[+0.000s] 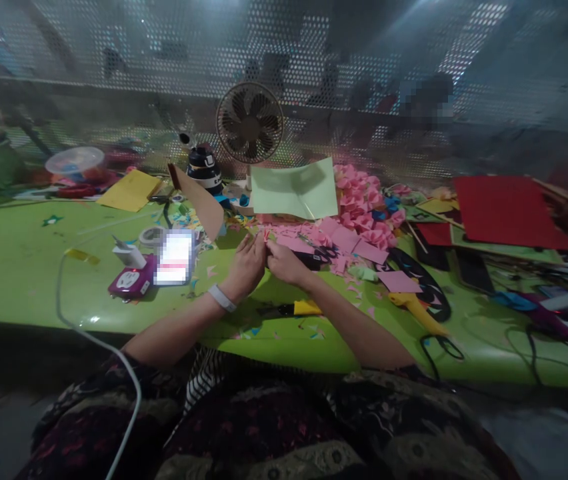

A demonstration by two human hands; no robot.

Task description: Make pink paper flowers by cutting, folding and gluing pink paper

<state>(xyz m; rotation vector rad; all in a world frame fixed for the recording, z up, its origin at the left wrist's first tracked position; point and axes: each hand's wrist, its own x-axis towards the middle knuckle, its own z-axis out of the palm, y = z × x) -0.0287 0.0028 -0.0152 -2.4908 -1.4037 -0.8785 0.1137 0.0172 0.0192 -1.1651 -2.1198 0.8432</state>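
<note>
My left hand [247,267] and my right hand [285,264] meet in the middle over the green table [159,313]. Both have their fingers closed around a small reddish-pink piece [266,235], perhaps folded paper; only its tip shows above the fingers. Just beyond my right hand lie pink paper cuttings [297,241] and square pink sheets [341,237]. A heap of pink paper flowers [361,203] rises behind them. Under my forearms rests a tool with a yellow handle [308,307], its dark end pointing left.
A fan [251,123] stands at the back behind a pale green sheet [294,191]. To the left are a lit phone [174,259], a purple socket adapter [131,280] and a white cable [127,363]. On the right are a yellow glue gun [418,313] and red sheets [504,210].
</note>
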